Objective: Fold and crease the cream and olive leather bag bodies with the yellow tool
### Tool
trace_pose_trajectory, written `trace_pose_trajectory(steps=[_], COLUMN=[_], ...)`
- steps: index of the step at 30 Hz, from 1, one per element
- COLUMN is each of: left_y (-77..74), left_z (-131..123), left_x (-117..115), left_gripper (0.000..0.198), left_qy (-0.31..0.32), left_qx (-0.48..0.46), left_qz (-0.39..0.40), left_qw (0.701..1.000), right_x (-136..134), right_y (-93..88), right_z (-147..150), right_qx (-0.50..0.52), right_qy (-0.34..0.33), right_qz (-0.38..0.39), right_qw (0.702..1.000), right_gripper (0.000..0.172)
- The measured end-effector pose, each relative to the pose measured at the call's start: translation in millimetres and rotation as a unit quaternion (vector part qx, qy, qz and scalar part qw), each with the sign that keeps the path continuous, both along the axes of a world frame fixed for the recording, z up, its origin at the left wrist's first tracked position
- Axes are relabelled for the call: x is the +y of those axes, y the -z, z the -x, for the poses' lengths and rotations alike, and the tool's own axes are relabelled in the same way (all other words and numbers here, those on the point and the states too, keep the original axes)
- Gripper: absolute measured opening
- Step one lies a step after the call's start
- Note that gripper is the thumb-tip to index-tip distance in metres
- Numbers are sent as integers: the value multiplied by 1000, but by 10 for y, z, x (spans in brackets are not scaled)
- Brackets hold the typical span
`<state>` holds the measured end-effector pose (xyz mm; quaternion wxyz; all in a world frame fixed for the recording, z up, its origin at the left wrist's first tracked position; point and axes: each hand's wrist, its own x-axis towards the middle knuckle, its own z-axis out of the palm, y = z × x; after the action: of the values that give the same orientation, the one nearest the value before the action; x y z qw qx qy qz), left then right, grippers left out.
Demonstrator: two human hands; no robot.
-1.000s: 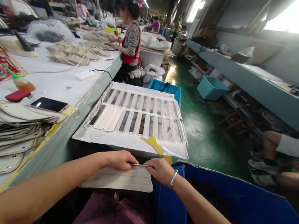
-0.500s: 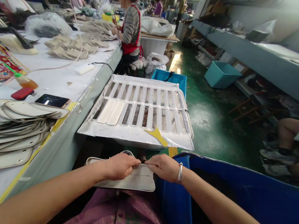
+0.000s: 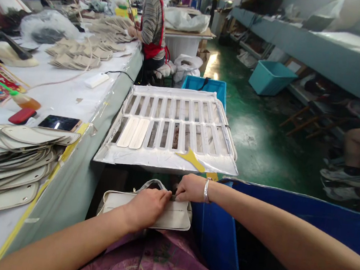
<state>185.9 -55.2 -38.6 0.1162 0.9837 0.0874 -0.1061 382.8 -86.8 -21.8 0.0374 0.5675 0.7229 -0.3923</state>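
A flat cream leather panel [image 3: 116, 200] with a stitched edge lies over my lap. My left hand [image 3: 147, 207] rests on its middle with the fingers curled down on it. My right hand [image 3: 189, 188], with a bracelet at the wrist, pinches the panel's far edge right beside my left fingertips. The two hands touch at that edge. What exactly sits between the fingertips is too small to make out.
A white slotted rack [image 3: 170, 129] stands just beyond my hands with two cream strips [image 3: 133, 132] and a yellow piece [image 3: 191, 158] on it. Stacked cream panels [image 3: 7, 153] lie on the table [image 3: 54, 89] at left. A blue bin [image 3: 220, 236] is at right. Another person [image 3: 152, 22] works farther along the table.
The view has tipped down. The panel has sunk lower over my lap. My left hand has slid on top of it, and my right hand still pinches its far edge.
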Motion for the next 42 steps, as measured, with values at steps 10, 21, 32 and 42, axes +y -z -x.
trace_pose_trajectory(steps=[10, 21, 32, 42], left_y=[-224, -40, -112, 32], left_z=[159, 505, 1072, 1246], left_x=[520, 694, 1101, 1132], left_gripper=[45, 50, 47, 41], left_qy=[68, 88, 20, -85], left_qx=[42, 45, -17, -79], left_qz=[115, 100, 250, 379], left_qw=[990, 990, 968, 918], right_x=[111, 241, 414, 660], right_y=[130, 216, 186, 267], right_z=[-32, 205, 439, 829], right_qx=[40, 184, 207, 256], right_qy=[-8, -5, -39, -43], right_qz=[37, 67, 77, 77], right_qw=[998, 981, 975, 963], right_gripper=[31, 38, 37, 40])
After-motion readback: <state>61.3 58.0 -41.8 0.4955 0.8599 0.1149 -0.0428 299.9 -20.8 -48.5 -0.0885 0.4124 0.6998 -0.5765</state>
